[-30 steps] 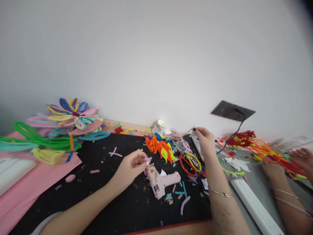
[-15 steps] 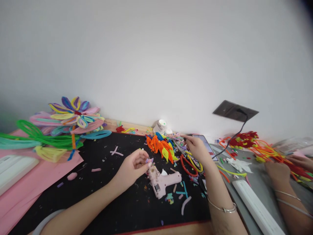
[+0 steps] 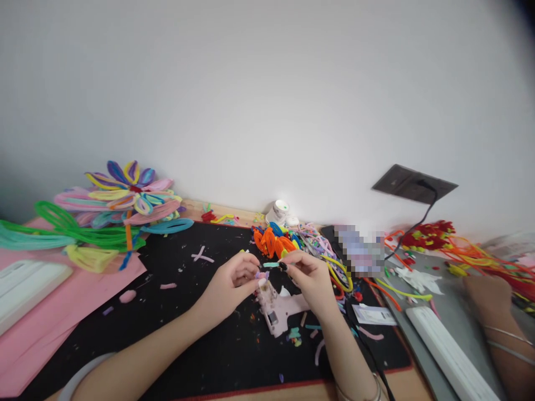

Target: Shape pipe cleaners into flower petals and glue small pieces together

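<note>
Over the middle of the black mat [image 3: 175, 334], my left hand [image 3: 234, 281] pinches a small pink and purple bit of pipe cleaner [image 3: 262, 275]. This bit sits right by the nozzle end of a pale pink glue gun [image 3: 278, 312] lying on the mat. My right hand [image 3: 311, 278] is closed, thumb and finger on a short teal piece of pipe cleaner [image 3: 271, 264] that points toward my left hand. Part of the glue gun's handle is hidden behind my right hand. Orange pipe-cleaner loops [image 3: 271, 242] lie just beyond both hands.
A large pipe-cleaner flower [image 3: 134, 192] and green loops [image 3: 83, 234] lie at left on pink sheets [image 3: 96, 295]. Behind stands a white cup [image 3: 281, 211]. A co-worker's hand [image 3: 487, 295] is at right, beside a white bar [image 3: 451, 353]. A black cord [image 3: 368, 351] runs at right.
My right hand has come back from the pile of pieces at the right, and now holds the teal piece near my left hand. My left hand has barely moved.
</note>
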`<control>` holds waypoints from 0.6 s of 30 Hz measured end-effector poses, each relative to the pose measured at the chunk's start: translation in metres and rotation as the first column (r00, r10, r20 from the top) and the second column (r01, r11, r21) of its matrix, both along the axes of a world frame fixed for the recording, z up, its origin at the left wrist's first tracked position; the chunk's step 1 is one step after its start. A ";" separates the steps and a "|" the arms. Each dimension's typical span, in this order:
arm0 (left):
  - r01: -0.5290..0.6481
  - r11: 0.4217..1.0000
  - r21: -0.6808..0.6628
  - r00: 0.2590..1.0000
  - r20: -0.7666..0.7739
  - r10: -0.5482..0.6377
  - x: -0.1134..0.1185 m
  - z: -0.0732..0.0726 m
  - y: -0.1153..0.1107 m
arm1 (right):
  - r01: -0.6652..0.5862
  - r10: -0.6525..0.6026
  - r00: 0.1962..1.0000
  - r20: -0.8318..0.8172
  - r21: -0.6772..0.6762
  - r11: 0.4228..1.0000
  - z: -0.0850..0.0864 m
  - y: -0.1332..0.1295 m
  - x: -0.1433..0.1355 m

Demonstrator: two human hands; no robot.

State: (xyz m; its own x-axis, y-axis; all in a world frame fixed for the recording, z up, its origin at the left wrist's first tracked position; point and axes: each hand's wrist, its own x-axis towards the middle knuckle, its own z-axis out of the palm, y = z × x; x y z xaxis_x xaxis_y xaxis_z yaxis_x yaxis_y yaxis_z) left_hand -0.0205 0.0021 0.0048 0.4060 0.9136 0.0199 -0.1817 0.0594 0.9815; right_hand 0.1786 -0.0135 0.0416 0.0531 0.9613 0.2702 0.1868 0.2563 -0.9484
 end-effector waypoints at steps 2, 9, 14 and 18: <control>0.006 1.000 -0.011 1.000 0.014 -0.006 0.000 0.000 0.000 | -0.013 0.013 1.000 -0.010 -0.016 1.000 -0.003 -0.002 -0.002; 0.004 1.000 -0.010 1.000 0.020 -0.004 0.000 0.001 -0.001 | -0.036 0.037 0.999 0.003 -0.049 0.998 -0.009 -0.003 -0.005; 0.003 1.000 0.020 0.999 0.041 -0.004 0.000 0.000 -0.001 | -0.063 0.064 0.998 0.014 -0.059 0.996 -0.008 -0.003 -0.003; 0.000 1.000 0.020 0.999 0.040 -0.001 -0.001 0.000 -0.001 | -0.089 0.089 0.996 0.006 -0.073 0.993 -0.006 -0.003 -0.002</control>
